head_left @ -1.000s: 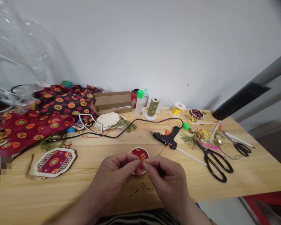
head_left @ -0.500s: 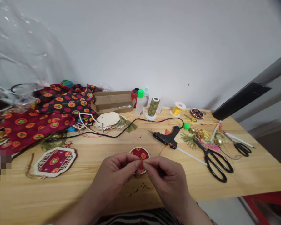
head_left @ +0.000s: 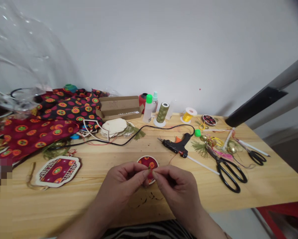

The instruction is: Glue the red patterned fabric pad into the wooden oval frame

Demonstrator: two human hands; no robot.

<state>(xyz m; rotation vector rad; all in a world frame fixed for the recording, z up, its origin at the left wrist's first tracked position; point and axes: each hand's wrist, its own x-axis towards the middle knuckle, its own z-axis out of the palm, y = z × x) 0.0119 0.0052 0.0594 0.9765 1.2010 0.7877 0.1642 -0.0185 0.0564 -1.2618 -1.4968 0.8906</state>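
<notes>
My left hand (head_left: 121, 182) and my right hand (head_left: 181, 187) are held close together over the front of the table, thumb and forefinger pinched on each. A tiny greenish bit shows at the left fingertips; what either pinch holds is too small to make out. Just behind and beneath the fingertips is a round ornament (head_left: 147, 160) with dark red flowered fabric inside a pale rim, partly covered by my fingers. Dark thread scraps (head_left: 151, 196) lie on the wood between my wrists. A thin red thread (head_left: 173, 159) rises behind my right hand.
A black glue gun (head_left: 177, 146) with a white glue stick lies beyond my right hand, near black-handled scissors (head_left: 229, 172). On the left rests a larger framed ornament (head_left: 58, 171). Flowered fabric (head_left: 39, 132), an open cardboard box (head_left: 120, 108), bottles and thread spools (head_left: 163, 113) line the back.
My right fingertips have shifted very slightly away from the left ones. Both hands stay pinched over the round ornament, and the things on the table keep their places.
</notes>
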